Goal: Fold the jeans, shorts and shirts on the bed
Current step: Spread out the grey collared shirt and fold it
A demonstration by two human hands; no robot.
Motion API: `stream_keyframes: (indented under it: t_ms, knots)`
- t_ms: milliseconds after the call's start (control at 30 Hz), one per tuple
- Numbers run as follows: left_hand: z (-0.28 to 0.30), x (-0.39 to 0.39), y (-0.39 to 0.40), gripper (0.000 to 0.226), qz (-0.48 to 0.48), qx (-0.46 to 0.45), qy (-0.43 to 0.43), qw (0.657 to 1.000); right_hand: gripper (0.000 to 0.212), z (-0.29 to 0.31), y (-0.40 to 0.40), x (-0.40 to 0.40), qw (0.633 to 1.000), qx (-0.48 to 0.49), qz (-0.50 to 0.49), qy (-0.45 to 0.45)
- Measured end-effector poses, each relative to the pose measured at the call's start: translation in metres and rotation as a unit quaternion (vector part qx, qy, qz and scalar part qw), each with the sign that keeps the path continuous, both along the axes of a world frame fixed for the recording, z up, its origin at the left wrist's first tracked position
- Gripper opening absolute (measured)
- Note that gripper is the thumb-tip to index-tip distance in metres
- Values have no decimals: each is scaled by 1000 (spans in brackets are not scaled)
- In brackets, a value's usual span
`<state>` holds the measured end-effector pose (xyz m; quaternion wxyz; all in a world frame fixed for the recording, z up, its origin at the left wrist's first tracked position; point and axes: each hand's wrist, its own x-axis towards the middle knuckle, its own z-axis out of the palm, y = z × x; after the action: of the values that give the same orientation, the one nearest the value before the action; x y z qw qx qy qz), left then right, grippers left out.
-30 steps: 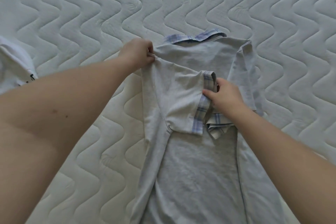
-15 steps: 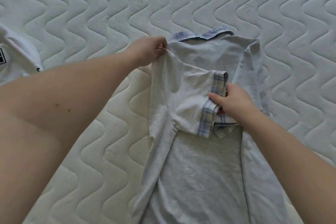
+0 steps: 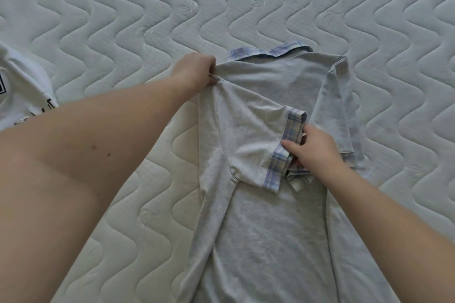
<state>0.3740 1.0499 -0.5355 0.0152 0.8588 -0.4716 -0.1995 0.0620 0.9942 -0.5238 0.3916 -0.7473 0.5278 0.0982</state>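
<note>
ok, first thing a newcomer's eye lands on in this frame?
The pale grey polo shirt with plaid collar and cuffs, lying back-up mid-frame on the white quilted mattress, sides folded in. The left hand pinches its shoulder; the right hand holds the plaid cuff of the folded-in sleeve. A white printed garment sits at the left edge.

The bottom of the gray shirt [image 3: 270, 241] runs off the picture. The white shirt [image 3: 22, 86] is cut off at the left, its black print unreadable.
</note>
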Motion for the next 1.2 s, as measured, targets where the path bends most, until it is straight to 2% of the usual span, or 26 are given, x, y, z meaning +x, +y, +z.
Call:
stream_keyframes:
  t_ms: [133, 233, 300, 400, 467, 500, 567, 633, 700, 767, 800, 933, 1067, 1200]
  knots:
    - [5, -17, 20, 43, 93, -106, 62, 988, 39, 4, 6, -3, 997, 42, -46, -36]
    - [6, -48, 60, 37, 168, -169, 79, 968, 50, 7, 16, -4, 997, -40, -47, -51]
    - [4, -75, 95, 30, 191, -181, 108, 959, 45, 11, 23, -6, 991, -93, -78, -58]
    - [0, -116, 151, 20, 227, -167, 140, 949, 27, 14, 37, -12, 989, -96, -109, -37]
    - [-4, -144, 184, 16, 271, -141, 170, 937, 35, 14, 61, -13, 997, -39, -68, -4]
    - [-5, -158, 198, 16, 292, -122, 188, 930, 39, 13, 78, -12, 998, 24, -61, -2]
    - [-9, -183, 221, 18, 324, -81, 206, 920, 36, 7, 118, -9, 983, 169, -72, -18]
    - [-10, -204, 242, 24, 346, -41, 209, 914, 34, -1, 154, -5, 964, 237, -110, -40]
    - [-8, -225, 261, 33, 355, 4, 228, 906, 35, -4, 180, -1, 952, 262, -146, -64]
    - [-6, -250, 283, 39, 352, 42, 248, 902, 17, -6, 200, 3, 937, 293, -165, -95]
    - [-4, -262, 293, 40, 350, 55, 260, 898, 15, -5, 209, 5, 931, 308, -167, -105]
    - [9, -297, 333, 43, 323, 109, 287, 895, 30, 3, 234, 2, 919, 344, -154, -112]
    - [24, -321, 358, 41, 329, 111, 251, 904, 33, 12, 251, -8, 901, 385, -156, -122]
    - [43, -349, 366, 51, 357, 81, 237, 900, 30, 24, 263, -21, 890, 410, -177, -95]
